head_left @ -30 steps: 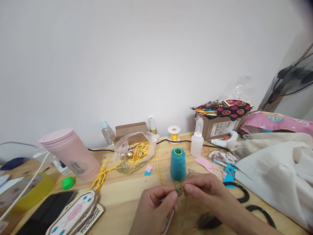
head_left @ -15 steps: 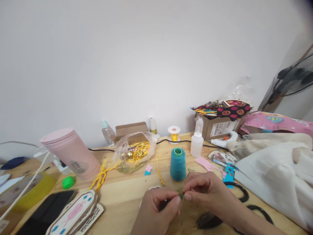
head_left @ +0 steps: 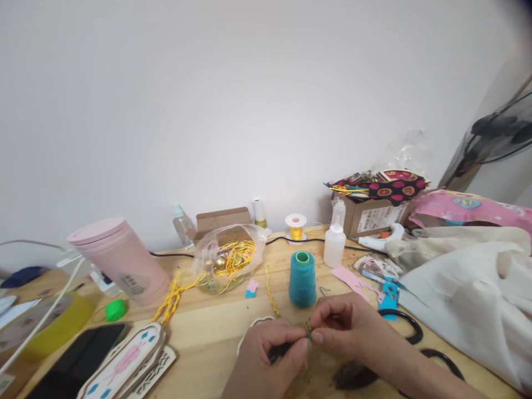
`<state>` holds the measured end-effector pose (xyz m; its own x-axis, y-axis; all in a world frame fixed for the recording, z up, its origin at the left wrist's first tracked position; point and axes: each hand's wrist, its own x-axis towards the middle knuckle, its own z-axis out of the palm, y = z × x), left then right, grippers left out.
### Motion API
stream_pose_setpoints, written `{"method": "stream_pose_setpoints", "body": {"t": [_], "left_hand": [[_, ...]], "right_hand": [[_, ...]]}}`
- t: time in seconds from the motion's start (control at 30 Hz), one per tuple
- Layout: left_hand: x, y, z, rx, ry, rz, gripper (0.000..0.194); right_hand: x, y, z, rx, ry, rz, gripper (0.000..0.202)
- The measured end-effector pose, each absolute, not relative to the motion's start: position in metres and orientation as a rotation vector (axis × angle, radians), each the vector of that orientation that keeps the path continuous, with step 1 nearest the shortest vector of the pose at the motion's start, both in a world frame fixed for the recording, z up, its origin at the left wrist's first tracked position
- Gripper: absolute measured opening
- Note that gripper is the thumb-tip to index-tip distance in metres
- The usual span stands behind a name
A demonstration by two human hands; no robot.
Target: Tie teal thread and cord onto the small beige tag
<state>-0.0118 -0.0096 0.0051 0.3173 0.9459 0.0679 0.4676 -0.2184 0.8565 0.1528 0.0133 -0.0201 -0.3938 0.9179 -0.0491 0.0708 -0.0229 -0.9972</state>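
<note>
**Green tuft (head_left: 308,328) pinched between both hands, in front of the cone (head_left: 302,280)**

From the remote feed I recorded that a second earlier a small knot sat at the left fingertips with a strand drawn to the right; by this moment the strands stood as an upright tuft, just in front of the cone. I judged the thread better gathered, and control shared.

The left hand (head_left: 270,354) had thumb and forefinger nearly closed on the tuft. The right hand (head_left: 353,327) pinched its other side, fingertips almost meeting. The edge of a plaque (head_left: 244,336) had come into sight beyond the left hand, left of the cone; whether it was held I could not tell.

Obstructions: scissors (head_left: 419,328) lay right of the cone, partly hidden by the right forearm. The cone itself crowded the fingertips. A bottle (head_left: 334,248) stood behind it to the right, a cord (head_left: 271,289) lay to its left, and a cloth (head_left: 465,293) was heaped well to its right.
</note>
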Motion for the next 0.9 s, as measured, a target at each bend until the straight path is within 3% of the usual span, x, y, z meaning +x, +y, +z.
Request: {"method": "stream_pose_setpoints", "body": {"t": [0.27,0.4,0.53,0.67,0.9], "left_hand": [[-0.014,-0.008,0.001,1.980,1.223,0.740,0.028],[-0.014,-0.007,0.000,1.935,1.187,0.756,0.028],[-0.014,-0.008,0.000,1.958,1.245,0.760,0.026],[-0.015,-0.008,-0.001,2.025,1.245,0.754,0.023],[-0.016,-0.009,0.000,2.082,1.239,0.706,0.024]], "right_hand": [[0.150,0.014,-0.015,-1.055,-1.401,1.570,0.029],[0.152,0.013,-0.012,-1.053,-1.476,1.573,0.025],[0.153,0.007,-0.004,-1.119,-1.713,1.178,0.013],[0.155,0.002,0.005,-0.907,-1.970,0.750,0.039],[0.159,0.004,0.004,-0.845,-2.093,0.740,0.019]]}}
